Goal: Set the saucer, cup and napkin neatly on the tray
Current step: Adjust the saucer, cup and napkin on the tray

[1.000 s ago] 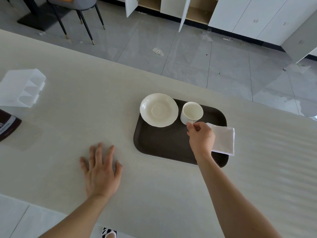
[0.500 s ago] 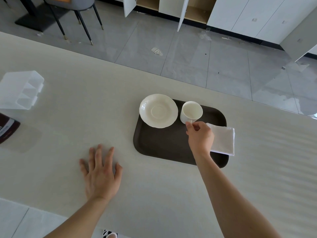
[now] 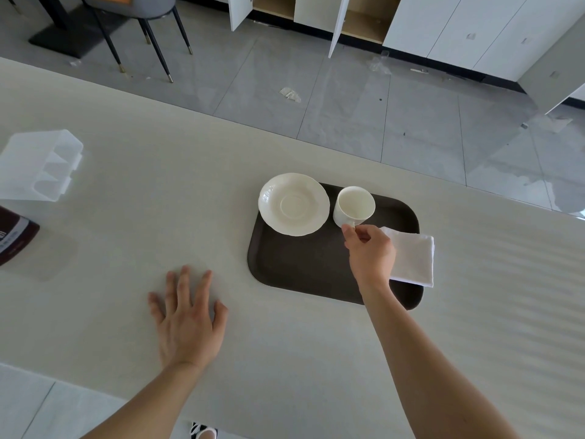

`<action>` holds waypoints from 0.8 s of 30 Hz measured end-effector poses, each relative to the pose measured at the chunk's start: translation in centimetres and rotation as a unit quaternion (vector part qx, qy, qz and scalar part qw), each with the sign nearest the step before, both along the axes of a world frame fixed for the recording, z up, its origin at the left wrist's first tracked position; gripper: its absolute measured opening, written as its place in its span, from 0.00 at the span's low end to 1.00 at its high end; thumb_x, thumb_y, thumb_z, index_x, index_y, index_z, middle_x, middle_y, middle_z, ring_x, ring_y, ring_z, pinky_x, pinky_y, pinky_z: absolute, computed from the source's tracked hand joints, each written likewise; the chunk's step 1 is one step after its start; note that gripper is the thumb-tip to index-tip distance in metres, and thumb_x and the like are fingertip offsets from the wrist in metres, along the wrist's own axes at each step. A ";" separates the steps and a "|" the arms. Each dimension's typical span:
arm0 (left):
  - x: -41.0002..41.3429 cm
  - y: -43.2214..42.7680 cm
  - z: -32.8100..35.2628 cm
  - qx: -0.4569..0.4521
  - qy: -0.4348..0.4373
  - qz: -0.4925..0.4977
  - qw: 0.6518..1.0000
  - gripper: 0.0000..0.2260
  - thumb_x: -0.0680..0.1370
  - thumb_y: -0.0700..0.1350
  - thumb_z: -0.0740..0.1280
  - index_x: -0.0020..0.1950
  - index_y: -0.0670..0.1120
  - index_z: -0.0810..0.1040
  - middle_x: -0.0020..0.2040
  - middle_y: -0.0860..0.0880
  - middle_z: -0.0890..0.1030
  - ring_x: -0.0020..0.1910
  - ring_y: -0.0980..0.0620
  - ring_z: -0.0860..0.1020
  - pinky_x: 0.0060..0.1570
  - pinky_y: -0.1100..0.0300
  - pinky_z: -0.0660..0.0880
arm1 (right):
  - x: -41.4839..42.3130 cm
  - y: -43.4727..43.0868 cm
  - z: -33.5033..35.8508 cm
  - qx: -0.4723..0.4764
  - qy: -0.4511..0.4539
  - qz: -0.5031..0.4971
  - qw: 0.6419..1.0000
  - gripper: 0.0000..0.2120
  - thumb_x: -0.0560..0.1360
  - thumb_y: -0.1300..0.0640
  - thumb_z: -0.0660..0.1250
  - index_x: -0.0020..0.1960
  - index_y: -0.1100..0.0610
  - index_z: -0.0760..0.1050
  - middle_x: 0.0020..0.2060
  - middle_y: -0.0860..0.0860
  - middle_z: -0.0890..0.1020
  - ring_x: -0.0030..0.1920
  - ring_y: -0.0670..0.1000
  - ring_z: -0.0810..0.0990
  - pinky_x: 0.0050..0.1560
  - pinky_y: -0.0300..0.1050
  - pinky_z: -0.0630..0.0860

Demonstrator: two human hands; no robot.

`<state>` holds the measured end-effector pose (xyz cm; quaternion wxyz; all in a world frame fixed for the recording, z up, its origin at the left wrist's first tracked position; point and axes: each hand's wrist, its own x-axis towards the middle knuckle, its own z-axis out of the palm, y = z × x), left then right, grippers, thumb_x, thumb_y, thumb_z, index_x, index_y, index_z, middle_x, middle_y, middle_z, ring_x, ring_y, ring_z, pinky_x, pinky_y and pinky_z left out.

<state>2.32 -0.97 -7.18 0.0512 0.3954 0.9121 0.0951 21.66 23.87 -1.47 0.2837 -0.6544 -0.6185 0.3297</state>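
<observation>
A dark brown tray lies on the pale table. A cream saucer rests on the tray's far left corner and juts over its rim. Right beside it stands an empty cream cup, upright on the tray. My right hand pinches the cup's handle at its near side. A folded white napkin lies at the tray's right edge, partly over the rim and partly hidden by my right hand. My left hand lies flat on the table left of the tray, fingers spread, holding nothing.
A clear plastic organiser sits at the table's far left, with a dark red box just nearer. The table's far edge runs diagonally; beyond it are floor, a chair and open white cupboards.
The scene shifts only slightly with my head. My right hand stays at the cup's handle, and the left hand stays flat on the table.
</observation>
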 end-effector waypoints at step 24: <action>0.1 0.0 0.4 -0.010 -0.003 -0.002 1.000 0.28 0.74 0.55 0.54 0.73 0.49 0.69 0.76 0.40 0.64 0.78 0.38 0.57 0.74 0.34 0.49 | 1.7 -0.3 -0.1 0.007 -0.008 0.067 0.998 0.04 0.77 0.55 0.70 0.47 0.51 0.83 0.33 0.43 0.82 0.37 0.45 0.83 0.38 0.35 0.74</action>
